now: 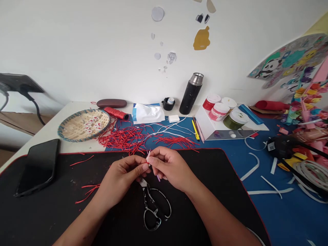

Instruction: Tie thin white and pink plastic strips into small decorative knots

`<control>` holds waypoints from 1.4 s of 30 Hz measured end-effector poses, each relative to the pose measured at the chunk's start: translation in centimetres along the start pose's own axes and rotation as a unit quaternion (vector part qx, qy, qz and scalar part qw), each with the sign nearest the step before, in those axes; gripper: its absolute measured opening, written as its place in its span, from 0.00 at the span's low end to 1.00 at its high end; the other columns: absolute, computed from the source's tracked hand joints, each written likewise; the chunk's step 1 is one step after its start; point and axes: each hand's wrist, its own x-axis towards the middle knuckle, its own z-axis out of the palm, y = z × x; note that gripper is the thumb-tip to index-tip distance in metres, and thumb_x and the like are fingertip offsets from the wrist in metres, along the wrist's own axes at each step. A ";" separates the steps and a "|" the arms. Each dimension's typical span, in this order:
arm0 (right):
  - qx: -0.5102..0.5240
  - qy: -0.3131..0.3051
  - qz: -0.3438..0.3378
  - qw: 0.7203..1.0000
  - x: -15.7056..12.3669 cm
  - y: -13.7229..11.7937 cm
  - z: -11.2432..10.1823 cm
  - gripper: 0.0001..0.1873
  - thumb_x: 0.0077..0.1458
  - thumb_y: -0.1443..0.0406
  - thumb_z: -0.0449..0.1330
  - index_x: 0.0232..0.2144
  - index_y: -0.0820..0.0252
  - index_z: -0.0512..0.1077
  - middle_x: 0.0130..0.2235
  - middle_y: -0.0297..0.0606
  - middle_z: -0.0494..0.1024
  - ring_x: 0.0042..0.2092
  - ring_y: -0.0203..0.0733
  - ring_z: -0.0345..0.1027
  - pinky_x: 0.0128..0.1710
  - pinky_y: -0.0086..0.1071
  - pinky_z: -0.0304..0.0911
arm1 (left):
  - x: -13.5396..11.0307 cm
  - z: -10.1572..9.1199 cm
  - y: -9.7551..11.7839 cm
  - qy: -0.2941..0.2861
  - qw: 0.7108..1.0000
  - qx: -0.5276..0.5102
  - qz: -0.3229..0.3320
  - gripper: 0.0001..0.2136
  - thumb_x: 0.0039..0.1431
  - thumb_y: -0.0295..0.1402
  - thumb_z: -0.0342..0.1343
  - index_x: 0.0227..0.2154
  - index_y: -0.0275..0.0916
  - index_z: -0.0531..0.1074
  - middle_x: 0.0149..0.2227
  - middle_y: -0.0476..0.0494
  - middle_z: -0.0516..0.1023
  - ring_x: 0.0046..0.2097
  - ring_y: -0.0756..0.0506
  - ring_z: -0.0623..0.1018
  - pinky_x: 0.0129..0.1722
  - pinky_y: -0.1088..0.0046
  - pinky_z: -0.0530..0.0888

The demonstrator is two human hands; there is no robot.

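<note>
- White-and-red piece [148, 159], small, held between both hands: state of the grip?
- Clenched, not released. Left hand [122, 179] and right hand [172, 168] both pinch it at the fingertips, just above the mat. Fingers hide most of it, so its exact form cannot be told. A thin lilac tip [158, 178] shows below the right hand; any link to the piece is unclear.
- Nearest risk?
- Slippage. If either pinch slackens, the piece could drop onto the black mat [43, 218] and among the steel scissors [153, 208] lying directly below the hands. Loose red strands [87, 192] on the mat could also make a dropped scrap harder to pick out.
- Farther out?
- Red strand heap [123, 140] and white cords [166, 129] cross each other on the blue desk mat [220, 150]. Dragging one could pull the others along. Beyond them, the woven bamboo tray [61, 130] sits close to the red thread spool [116, 113]; a careless reach could knock the spool or jolt the small pieces in the tray.
</note>
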 end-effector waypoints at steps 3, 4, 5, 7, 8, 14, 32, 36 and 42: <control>0.002 -0.012 0.001 1.000 -0.1 -0.2 0.0 0.15 0.62 0.52 0.66 0.38 0.58 0.73 0.22 0.26 0.71 0.21 0.31 0.59 0.20 0.25 0.52 | 0.0 -0.1 0.0 -0.022 1.000 -0.019 0.002 0.15 0.57 0.48 0.70 0.29 0.40 0.84 0.28 0.43 0.83 0.28 0.46 0.76 0.27 0.73 0.71; 0.003 -0.016 0.001 1.000 -0.1 -0.2 0.0 0.16 0.62 0.52 0.66 0.38 0.57 0.73 0.22 0.26 0.71 0.21 0.31 0.59 0.20 0.25 0.52 | 0.0 -0.1 0.0 -0.030 0.999 -0.029 0.002 0.15 0.57 0.48 0.70 0.29 0.40 0.84 0.28 0.43 0.83 0.28 0.46 0.75 0.27 0.73 0.71; 0.004 -0.021 0.001 1.000 -0.2 -0.3 0.0 0.16 0.62 0.52 0.66 0.38 0.57 0.73 0.22 0.25 0.71 0.21 0.31 0.59 0.20 0.26 0.52 | 0.0 -0.2 0.0 -0.038 0.998 -0.040 0.001 0.15 0.57 0.48 0.70 0.29 0.40 0.84 0.28 0.43 0.83 0.27 0.46 0.75 0.27 0.74 0.70; 0.006 -0.026 0.001 1.000 -0.2 -0.3 0.0 0.16 0.62 0.51 0.66 0.38 0.57 0.73 0.22 0.25 0.70 0.21 0.31 0.59 0.20 0.26 0.52 | 0.0 -0.2 -0.1 -0.049 0.997 -0.058 -0.004 0.15 0.57 0.48 0.71 0.28 0.40 0.84 0.28 0.43 0.83 0.27 0.47 0.75 0.26 0.74 0.70; 0.008 -0.026 0.000 1.000 -0.2 -0.3 0.0 0.16 0.62 0.51 0.66 0.38 0.57 0.73 0.22 0.25 0.70 0.21 0.31 0.58 0.20 0.26 0.52 | 0.0 -0.2 -0.1 -0.049 0.997 -0.062 -0.006 0.15 0.56 0.48 0.71 0.28 0.40 0.84 0.28 0.43 0.83 0.27 0.47 0.75 0.26 0.75 0.70; 0.007 -0.007 0.004 1.000 -0.1 -0.2 0.1 0.16 0.62 0.52 0.66 0.40 0.57 0.72 0.24 0.27 0.72 0.21 0.31 0.60 0.19 0.25 0.51 | 0.1 -0.2 0.0 -0.002 0.999 -0.038 -0.004 0.15 0.55 0.48 0.72 0.29 0.41 0.84 0.27 0.45 0.83 0.27 0.48 0.75 0.26 0.75 0.70; -0.015 -0.014 -0.012 1.000 -0.2 -0.3 0.1 0.14 0.63 0.54 0.64 0.38 0.58 0.73 0.23 0.26 0.70 0.22 0.31 0.59 0.20 0.25 0.53 | 0.1 -0.4 -0.3 -0.042 0.997 -0.060 -0.029 0.13 0.57 0.46 0.71 0.29 0.40 0.83 0.27 0.46 0.83 0.27 0.49 0.76 0.27 0.77 0.70; -0.014 -0.004 -0.010 1.000 -0.2 -0.4 0.2 0.14 0.64 0.54 0.64 0.39 0.59 0.73 0.25 0.27 0.72 0.22 0.31 0.60 0.20 0.25 0.52 | 0.0 -0.3 -0.2 0.000 0.999 -0.050 -0.012 0.14 0.57 0.45 0.72 0.28 0.39 0.83 0.27 0.46 0.82 0.27 0.49 0.75 0.26 0.77 0.70; -0.037 0.012 -0.017 0.999 -0.1 -0.1 0.3 0.12 0.64 0.57 0.65 0.40 0.59 0.73 0.28 0.28 0.72 0.23 0.30 0.62 0.21 0.25 0.56 | -0.1 -0.2 -0.2 0.055 0.997 -0.059 -0.005 0.14 0.53 0.45 0.73 0.28 0.39 0.82 0.26 0.47 0.82 0.26 0.48 0.75 0.26 0.76 0.72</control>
